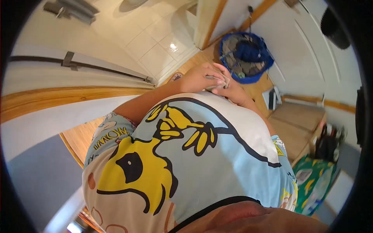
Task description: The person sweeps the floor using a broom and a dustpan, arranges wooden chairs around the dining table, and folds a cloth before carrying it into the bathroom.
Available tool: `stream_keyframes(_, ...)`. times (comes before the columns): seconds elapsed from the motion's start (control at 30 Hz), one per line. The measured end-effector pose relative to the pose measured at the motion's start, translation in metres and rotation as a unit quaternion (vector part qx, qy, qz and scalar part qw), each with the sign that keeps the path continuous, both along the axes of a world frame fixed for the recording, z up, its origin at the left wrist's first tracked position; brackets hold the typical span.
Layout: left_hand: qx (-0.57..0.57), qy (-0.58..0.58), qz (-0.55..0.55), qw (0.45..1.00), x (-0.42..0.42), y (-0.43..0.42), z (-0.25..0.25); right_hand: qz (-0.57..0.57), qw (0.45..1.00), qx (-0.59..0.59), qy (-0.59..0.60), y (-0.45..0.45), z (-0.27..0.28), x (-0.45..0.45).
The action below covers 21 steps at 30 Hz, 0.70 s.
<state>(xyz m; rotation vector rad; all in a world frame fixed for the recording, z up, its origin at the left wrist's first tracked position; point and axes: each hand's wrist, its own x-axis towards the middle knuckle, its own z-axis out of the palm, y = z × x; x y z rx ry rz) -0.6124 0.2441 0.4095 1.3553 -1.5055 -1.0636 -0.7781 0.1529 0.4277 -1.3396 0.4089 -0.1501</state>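
Note:
My left hand [199,79] and my right hand [232,88] meet in front of my belly. Between their fingers is a small greyish-beige thing [216,82] that looks soft and folded, perhaps cloth. Both hands are closed around it, and the fingers partly cover it, so its exact kind does not show. Just beyond my right hand stands a blue-rimmed mesh laundry hamper [251,79] with dark blue fabric and other items inside. A patterned slipper or foot [176,76] shows on the floor beside my left wrist.
A doorway with a wooden frame [213,23] opens onto a tiled floor [155,46]. An open door edge [77,64] is at the left, a white panelled door [307,50] at the right. Cardboard boxes [297,116] and a green patterned bag [312,174] stand at the right.

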Motion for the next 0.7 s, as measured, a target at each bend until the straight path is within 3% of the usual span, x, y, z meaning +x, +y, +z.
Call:
stream_keyframes(0.07,-0.031,-0.036,0.098,0.994,0.027,-0.013,-0.022,-0.01,0.997,-0.07,0.021,-0.023,-0.02,0.049)
stream_keyframes(0.13,-0.016,0.093,0.251,0.963,0.06,-0.025,-0.034,0.033,0.994,-0.095,0.049,-0.043,-0.026,0.091)
stream_keyframes(0.17,-0.029,0.069,0.26,0.963,0.051,-0.02,-0.025,0.049,0.989,-0.119,0.069,-0.04,-0.001,0.087)
stream_keyframes(0.23,-0.048,0.232,0.227,0.945,0.088,-0.037,-0.05,0.024,0.986,-0.15,0.066,-0.066,-0.012,0.123)
stream_keyframes(0.27,-0.045,0.259,0.198,0.944,0.098,-0.041,-0.036,0.009,1.0,-0.004,-0.014,-0.07,-0.006,0.143)
stream_keyframes(0.3,-0.039,0.288,0.166,0.942,0.106,-0.042,-0.022,0.013,0.999,-0.009,-0.028,-0.074,0.009,0.162)
stream_keyframes(0.37,0.014,0.266,0.029,0.963,0.136,-0.054,-0.004,0.051,0.996,-0.044,-0.057,-0.085,0.044,0.195)
stream_keyframes(0.4,0.014,0.265,0.027,0.964,0.156,-0.072,-0.005,0.057,0.997,-0.023,-0.054,-0.104,0.04,0.223)
stream_keyframes(0.47,0.034,0.315,0.052,0.947,0.177,-0.084,0.004,0.057,0.995,-0.02,-0.083,-0.113,0.059,0.265)
stream_keyframes(0.6,0.017,0.242,0.111,0.964,0.234,-0.115,-0.004,0.081,0.99,0.003,-0.115,-0.15,0.088,0.335)
stream_keyframes(0.67,0.114,0.236,0.202,0.944,0.259,-0.128,0.006,0.11,0.986,0.029,-0.124,-0.181,0.085,0.377)
stream_keyframes(0.7,0.138,0.313,0.235,0.91,0.268,-0.123,0.01,0.125,0.984,0.028,-0.126,-0.186,0.081,0.398)
